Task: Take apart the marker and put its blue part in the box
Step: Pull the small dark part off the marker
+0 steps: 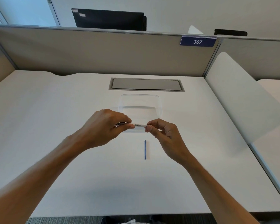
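White desk point(55, 159) spreads out under me, a beige partition point(95, 50) standing along its far edge with a blue "307" sign point(198, 41) at the top right. Above the partition, a dark monitor point(108, 19) shows its back. Set into the desk near the partition is a grey hatch point(145, 84), closed flat. Just this side of it sits the clear box point(140, 102), open-topped, nothing visible inside.

Now my hands, both raised in front of the box's near wall. My left hand point(107, 125) is curled round the marker point(137, 125), fingers over the top and thumb beneath, covering its left end. The marker lies level, left to right, white barrel with "BOARD" printed on it. My right hand point(162, 131) pinches the marker's right tip between thumb and forefinger, other fingers loosely bent behind.

And down on the desk, closer to me than the hands and well short of the box, the thin blue part point(145, 149) lies straight, pointing away from me, touched by neither hand.
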